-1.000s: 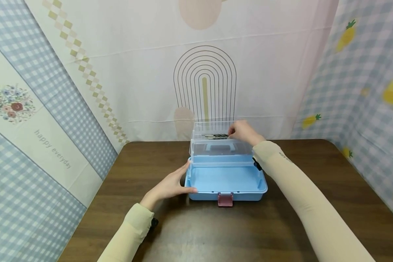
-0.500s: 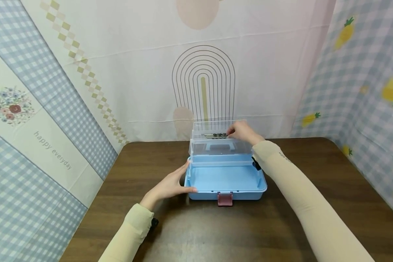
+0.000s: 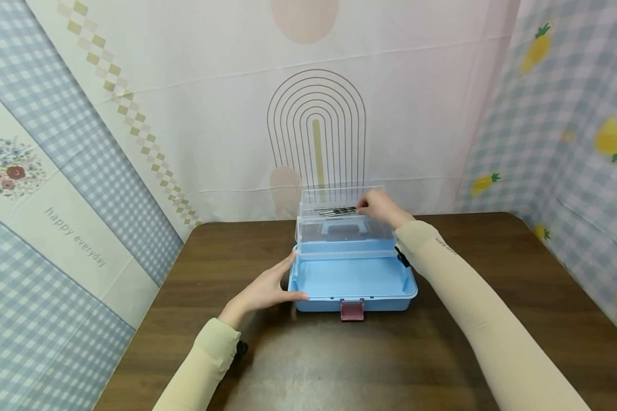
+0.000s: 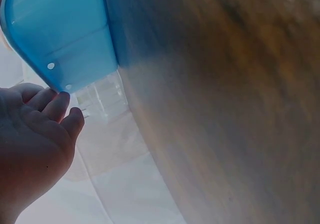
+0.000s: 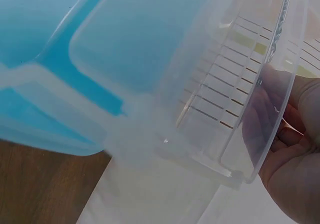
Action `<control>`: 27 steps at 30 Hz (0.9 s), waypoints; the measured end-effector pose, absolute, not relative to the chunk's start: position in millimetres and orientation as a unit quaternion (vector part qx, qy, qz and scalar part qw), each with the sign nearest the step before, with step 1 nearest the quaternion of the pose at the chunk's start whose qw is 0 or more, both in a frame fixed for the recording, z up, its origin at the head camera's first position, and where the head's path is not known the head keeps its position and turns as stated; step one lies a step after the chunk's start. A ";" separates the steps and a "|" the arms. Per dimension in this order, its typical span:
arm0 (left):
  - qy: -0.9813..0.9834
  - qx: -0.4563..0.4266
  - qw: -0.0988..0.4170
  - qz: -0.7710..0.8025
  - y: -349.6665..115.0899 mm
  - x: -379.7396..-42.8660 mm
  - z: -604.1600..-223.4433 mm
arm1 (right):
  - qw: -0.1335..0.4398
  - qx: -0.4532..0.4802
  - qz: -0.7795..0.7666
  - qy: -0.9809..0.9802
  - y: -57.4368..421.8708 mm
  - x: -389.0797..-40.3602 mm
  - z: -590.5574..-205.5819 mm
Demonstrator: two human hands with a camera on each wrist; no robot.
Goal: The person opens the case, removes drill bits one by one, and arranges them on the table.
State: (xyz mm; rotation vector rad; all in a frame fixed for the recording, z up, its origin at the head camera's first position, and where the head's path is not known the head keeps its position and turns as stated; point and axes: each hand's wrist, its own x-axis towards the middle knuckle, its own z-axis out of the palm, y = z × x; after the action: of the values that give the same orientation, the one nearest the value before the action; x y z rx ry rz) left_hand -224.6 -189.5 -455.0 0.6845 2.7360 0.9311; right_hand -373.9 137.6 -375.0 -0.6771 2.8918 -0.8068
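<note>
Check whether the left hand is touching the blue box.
Touching. In the head view, the left hand spans the left end of the blue box, its thumb lying on the front rim.

Counter (image 3: 329,365), one: dark brown, wood-grain top, rounded far corners, pale sheen along the near middle. Directly on it, nearer the far edge: storage box (image 3: 352,278), one, light-blue plastic, upright, open, dull-pink latch (image 3: 352,311) at front.
</note>
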 end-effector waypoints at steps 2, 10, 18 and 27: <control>0.917 0.229 0.086 0.316 -190.1 -224.2 -455.0 | 0.032 -0.221 -0.269 0.937 137.4 -372.6 -374.5; 0.915 0.224 0.089 0.323 -190.4 -224.6 -456.7 | 0.029 -0.227 -0.281 0.932 140.1 -374.0 -375.7; 0.919 0.222 0.094 0.312 -190.2 -226.7 -455.2 | 0.028 -0.234 -0.297 0.925 150.2 -377.8 -375.7; 0.919 0.217 0.094 0.317 -191.0 -225.7 -457.9 | 0.033 -0.223 -0.292 0.930 150.8 -376.9 -377.7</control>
State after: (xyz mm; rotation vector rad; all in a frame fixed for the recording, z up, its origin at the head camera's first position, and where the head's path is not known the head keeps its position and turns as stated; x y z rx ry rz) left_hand -225.7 -191.0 -457.9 0.6424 2.7253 0.9390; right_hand -376.9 150.8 -377.7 -0.6855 2.8608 -0.8984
